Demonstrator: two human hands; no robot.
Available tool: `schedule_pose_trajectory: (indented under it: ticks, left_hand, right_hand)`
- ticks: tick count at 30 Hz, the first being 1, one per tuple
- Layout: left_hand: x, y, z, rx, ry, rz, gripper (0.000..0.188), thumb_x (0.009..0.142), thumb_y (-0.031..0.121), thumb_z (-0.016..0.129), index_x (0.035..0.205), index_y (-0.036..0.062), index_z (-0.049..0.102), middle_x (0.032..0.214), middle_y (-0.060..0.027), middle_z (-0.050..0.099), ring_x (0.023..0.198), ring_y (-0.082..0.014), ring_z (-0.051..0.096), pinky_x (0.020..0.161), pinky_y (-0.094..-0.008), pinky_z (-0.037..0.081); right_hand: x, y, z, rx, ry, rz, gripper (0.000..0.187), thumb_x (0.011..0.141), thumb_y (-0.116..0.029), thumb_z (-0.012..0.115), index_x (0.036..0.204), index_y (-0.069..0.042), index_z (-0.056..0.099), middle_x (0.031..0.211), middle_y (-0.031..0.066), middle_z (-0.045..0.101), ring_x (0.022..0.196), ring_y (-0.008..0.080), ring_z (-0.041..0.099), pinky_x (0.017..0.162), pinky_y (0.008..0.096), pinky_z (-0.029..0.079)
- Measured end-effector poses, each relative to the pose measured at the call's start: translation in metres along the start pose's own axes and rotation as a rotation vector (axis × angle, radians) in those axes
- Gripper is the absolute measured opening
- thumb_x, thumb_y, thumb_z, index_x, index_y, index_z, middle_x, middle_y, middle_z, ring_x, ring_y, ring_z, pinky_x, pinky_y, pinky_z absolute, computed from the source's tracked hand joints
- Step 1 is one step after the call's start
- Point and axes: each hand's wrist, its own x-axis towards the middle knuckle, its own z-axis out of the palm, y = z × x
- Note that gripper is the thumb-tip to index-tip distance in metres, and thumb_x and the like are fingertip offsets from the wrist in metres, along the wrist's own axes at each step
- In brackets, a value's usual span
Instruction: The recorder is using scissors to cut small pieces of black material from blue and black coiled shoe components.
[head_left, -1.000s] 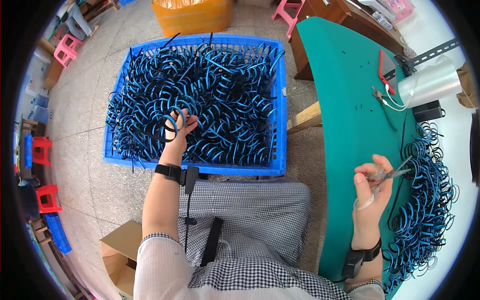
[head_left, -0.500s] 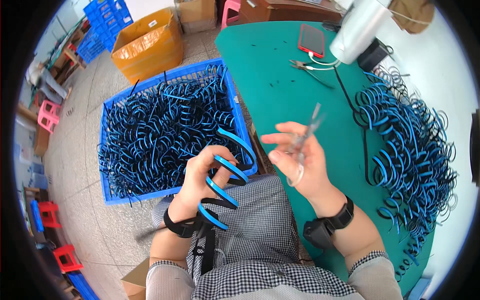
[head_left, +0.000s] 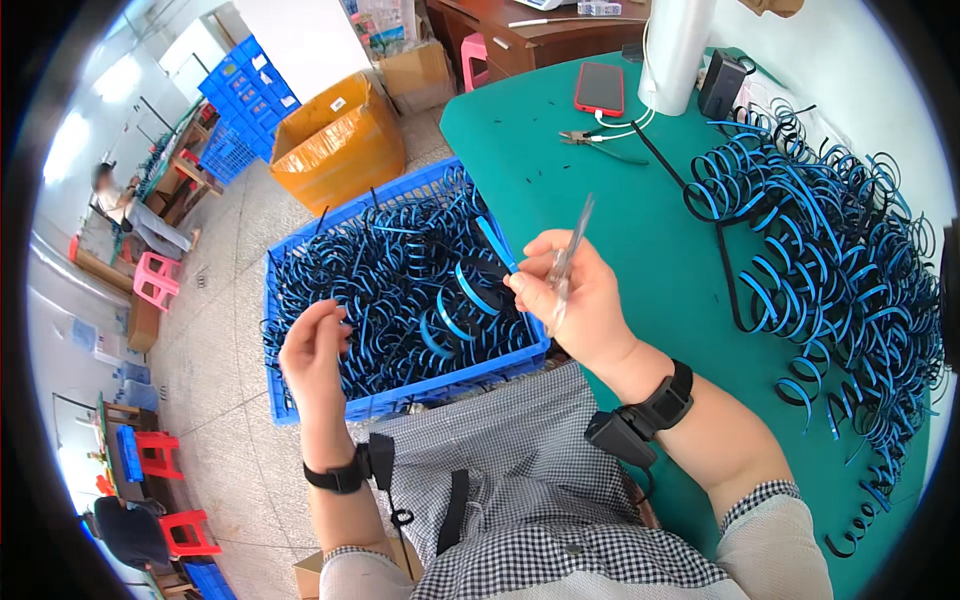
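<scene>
My right hand (head_left: 592,308) grips a pair of scissors (head_left: 578,235), blades pointing up. Its thumb and fingertips also pinch one end of a blue-and-black spiral strip (head_left: 476,292), whose loops hang to the left over the blue crate (head_left: 480,372). The crate holds a heap of similar spirals (head_left: 340,265). Above the crate's near left part, my left hand (head_left: 316,352) is off the strip with nothing visible in it; its fingers are loosely bent and slightly apart.
On the green table (head_left: 640,260) lie a large pile of coils (head_left: 800,270), cutting pliers (head_left: 605,146) and a red-cased phone (head_left: 600,88) on a white cable. A white cylinder (head_left: 675,50) stands behind. Beyond the crate is a cardboard box (head_left: 340,150); a person (head_left: 140,215) sits far left.
My left hand has let go of the spiral strip and moved left. The right hand has taken the strip's end, and the strip now hangs over the crate. The view has shifted.
</scene>
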Motion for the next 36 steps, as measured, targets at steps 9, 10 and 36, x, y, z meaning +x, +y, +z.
schedule_pose_trajectory:
  ticks: [9, 10, 36]
  left_hand:
    - [-0.063, 0.082, 0.078, -0.675, -0.103, -0.28, 0.037, 0.087, 0.006, 0.046, 0.122, -0.0043, 0.041, 0.121, -0.0172, 0.047, 0.078, -0.0187, 0.062, 0.044, -0.0185, 0.043]
    - [-0.058, 0.078, 0.08, -0.685, -0.09, -0.283, 0.037, 0.087, 0.006, 0.046, 0.122, -0.0043, 0.041, 0.121, -0.0172, 0.047, 0.078, -0.0187, 0.062, 0.044, -0.0185, 0.043]
    - [-0.065, 0.077, 0.085, -0.719, -0.072, -0.107, 0.017, 0.086, 0.008, 0.052, 0.099, -0.0017, 0.055, 0.071, -0.0066, 0.06, 0.051, -0.0063, 0.053, 0.045, -0.0165, 0.041]
  right_hand:
    - [-0.021, -0.01, 0.019, -0.541, -0.06, -0.654, 0.027, 0.063, 0.006, 0.067, 0.084, -0.006, 0.056, 0.072, 0.0063, 0.06, 0.057, 0.0163, 0.057, 0.049, 0.0242, 0.044]
    - [-0.022, -0.01, 0.022, -0.522, -0.049, -0.681, 0.028, 0.061, 0.006, 0.067, 0.083, -0.007, 0.056, 0.074, 0.0066, 0.06, 0.055, 0.0188, 0.056, 0.046, 0.0257, 0.042]
    - [-0.022, 0.004, 0.019, -0.399, -0.243, -0.524, 0.039, 0.065, 0.002, 0.066, 0.102, -0.002, 0.053, 0.084, 0.0079, 0.062, 0.063, 0.0141, 0.06, 0.054, 0.0237, 0.049]
